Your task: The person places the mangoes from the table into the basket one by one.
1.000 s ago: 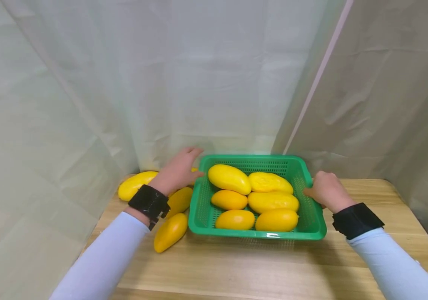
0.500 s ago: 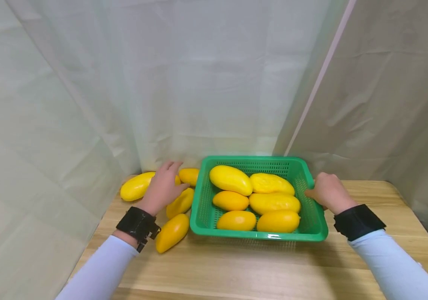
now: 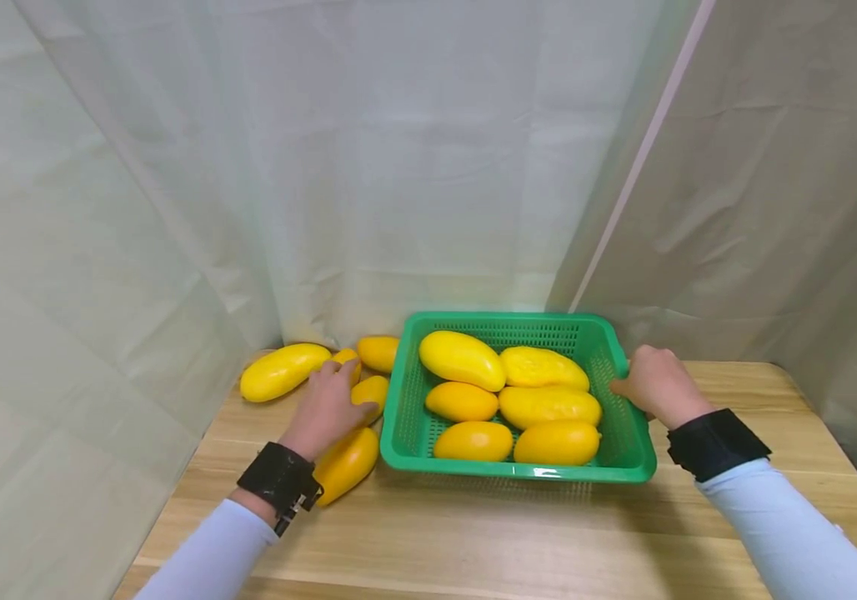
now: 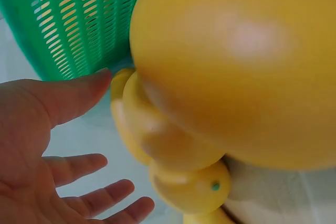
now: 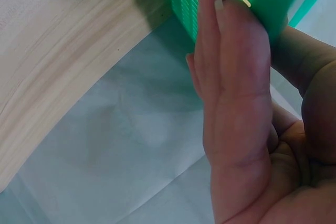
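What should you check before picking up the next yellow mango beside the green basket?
1. Left hand over a loose mango: ok, it is above the mangoes left of the basket.
2. Left fingers around the fruit: not ok, they are spread and hold nothing.
3. Right hand steadying the green basket: ok, its fingers press the right wall.
4. Room in the basket: cannot tell; six mangoes nearly cover its floor.
5. Other loose mangoes out of the way: not ok, they lie crowded together.

Left hand (image 3: 327, 402) spread with straight fingers; right hand (image 3: 657, 383) curled, thumb opposing fingers.
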### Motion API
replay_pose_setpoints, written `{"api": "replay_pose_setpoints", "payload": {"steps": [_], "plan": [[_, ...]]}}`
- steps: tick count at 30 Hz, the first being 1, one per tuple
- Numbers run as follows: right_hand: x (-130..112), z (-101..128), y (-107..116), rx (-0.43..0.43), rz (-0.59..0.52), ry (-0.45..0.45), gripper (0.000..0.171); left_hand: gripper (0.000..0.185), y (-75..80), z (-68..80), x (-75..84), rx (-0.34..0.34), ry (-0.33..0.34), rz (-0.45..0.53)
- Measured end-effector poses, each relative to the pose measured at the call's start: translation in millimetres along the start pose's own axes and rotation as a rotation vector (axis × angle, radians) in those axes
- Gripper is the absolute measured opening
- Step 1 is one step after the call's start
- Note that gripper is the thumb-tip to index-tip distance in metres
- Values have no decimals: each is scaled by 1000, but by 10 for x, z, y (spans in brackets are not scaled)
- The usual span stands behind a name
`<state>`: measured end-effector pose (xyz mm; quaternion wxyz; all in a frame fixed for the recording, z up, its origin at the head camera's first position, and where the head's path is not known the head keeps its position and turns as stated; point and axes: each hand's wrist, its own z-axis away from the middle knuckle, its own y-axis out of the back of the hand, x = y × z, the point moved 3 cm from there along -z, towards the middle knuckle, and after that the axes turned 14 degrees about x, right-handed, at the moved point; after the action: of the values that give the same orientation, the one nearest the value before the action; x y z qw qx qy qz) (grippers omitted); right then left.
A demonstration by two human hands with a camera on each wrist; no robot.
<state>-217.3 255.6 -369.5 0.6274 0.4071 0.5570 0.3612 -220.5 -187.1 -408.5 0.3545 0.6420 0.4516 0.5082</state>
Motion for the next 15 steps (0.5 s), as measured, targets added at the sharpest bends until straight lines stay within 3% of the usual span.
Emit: {"api": "replay_pose_setpoints", "payload": {"steps": [15], "plan": [[-2, -13, -3, 19, 12, 12, 26, 75, -132, 41, 4, 13, 30, -72]]}}
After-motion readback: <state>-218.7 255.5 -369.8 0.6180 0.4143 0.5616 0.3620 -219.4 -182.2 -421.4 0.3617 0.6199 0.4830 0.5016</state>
